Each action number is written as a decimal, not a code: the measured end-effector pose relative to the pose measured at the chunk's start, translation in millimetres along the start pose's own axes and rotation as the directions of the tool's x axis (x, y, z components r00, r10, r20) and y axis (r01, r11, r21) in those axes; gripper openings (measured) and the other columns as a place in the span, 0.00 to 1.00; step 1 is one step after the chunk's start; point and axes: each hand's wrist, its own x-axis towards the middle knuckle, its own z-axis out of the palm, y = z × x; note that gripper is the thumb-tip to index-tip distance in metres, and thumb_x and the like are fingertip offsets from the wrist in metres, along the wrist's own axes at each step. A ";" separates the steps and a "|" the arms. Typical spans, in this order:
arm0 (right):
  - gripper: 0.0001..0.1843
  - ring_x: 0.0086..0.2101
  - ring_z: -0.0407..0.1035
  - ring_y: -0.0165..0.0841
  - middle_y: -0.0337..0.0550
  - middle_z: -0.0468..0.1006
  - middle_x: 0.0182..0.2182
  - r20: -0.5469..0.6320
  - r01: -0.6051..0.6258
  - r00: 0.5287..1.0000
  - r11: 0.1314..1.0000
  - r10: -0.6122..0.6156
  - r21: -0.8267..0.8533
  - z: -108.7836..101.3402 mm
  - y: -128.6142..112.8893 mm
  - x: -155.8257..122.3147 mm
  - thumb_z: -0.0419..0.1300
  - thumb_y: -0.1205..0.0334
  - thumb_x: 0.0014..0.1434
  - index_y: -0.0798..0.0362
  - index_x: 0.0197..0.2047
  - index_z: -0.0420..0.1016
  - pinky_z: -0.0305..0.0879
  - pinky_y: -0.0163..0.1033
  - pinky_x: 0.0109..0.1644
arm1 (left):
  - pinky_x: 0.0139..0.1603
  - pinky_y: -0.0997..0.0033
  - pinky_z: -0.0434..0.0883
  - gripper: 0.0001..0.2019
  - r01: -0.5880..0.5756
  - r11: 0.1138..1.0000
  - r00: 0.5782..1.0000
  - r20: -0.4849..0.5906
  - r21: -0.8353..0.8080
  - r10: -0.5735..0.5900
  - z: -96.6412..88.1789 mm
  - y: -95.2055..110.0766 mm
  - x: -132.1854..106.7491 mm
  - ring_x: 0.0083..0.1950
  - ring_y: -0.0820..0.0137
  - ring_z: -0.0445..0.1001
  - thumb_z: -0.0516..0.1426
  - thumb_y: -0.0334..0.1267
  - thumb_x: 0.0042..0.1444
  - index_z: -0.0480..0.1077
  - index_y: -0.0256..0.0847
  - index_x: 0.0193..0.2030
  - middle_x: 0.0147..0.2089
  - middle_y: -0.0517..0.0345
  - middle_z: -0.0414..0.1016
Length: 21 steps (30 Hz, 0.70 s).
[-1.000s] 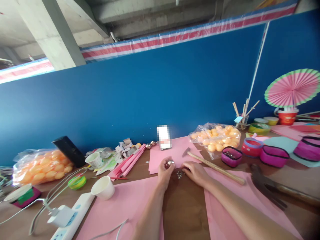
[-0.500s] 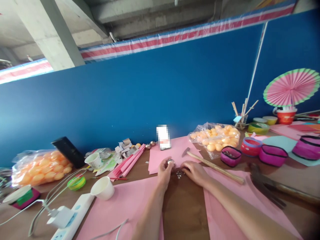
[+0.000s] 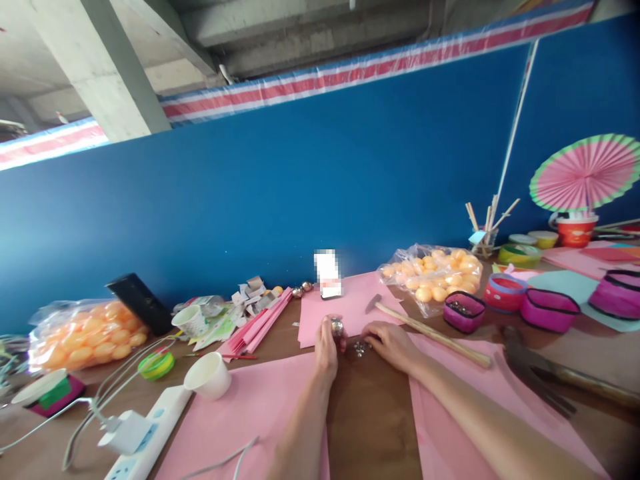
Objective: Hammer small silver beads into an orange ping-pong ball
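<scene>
In my left hand (image 3: 327,350) is a shiny silver ball (image 3: 337,326), held upright above the brown table between the thumb and curled fingers. My right hand (image 3: 390,343) rests on the table with its fingers bent down and together. Its fingertips touch the edge of a small heap of shiny metal bits (image 3: 359,348), too small to name for certain. Whatever those fingertips hold, if anything, is hidden. Just beyond the right hand lies a small hammer (image 3: 435,333) with a pale wooden handle.
Pink sheets (image 3: 250,420) lie under both forearms. A phone (image 3: 330,277) with a blurred screen stands ahead. Bagged orange balls (image 3: 435,273), a purple basket (image 3: 464,312) and a large claw hammer (image 3: 545,367) lie right. A white cup (image 3: 207,375) and power strip (image 3: 150,433) stand left.
My left hand has turned at the wrist, so more of the silver ball shows above the fingers. The right hand stays by the metal bits. The view has shifted slightly.
</scene>
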 end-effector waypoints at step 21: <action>0.08 0.35 0.67 0.31 0.38 0.74 0.31 -0.007 -0.001 1.000 1.000 0.001 0.020 -0.7 -0.6 -0.3 0.50 0.64 0.55 0.50 0.33 0.70 0.58 0.34 0.38 | 0.20 0.77 0.60 0.25 0.024 1.000 1.000 0.010 -0.019 -0.023 1.1 -1.2 1.0 0.21 0.77 0.64 0.48 0.56 0.49 0.65 0.35 0.42 0.25 0.56 0.68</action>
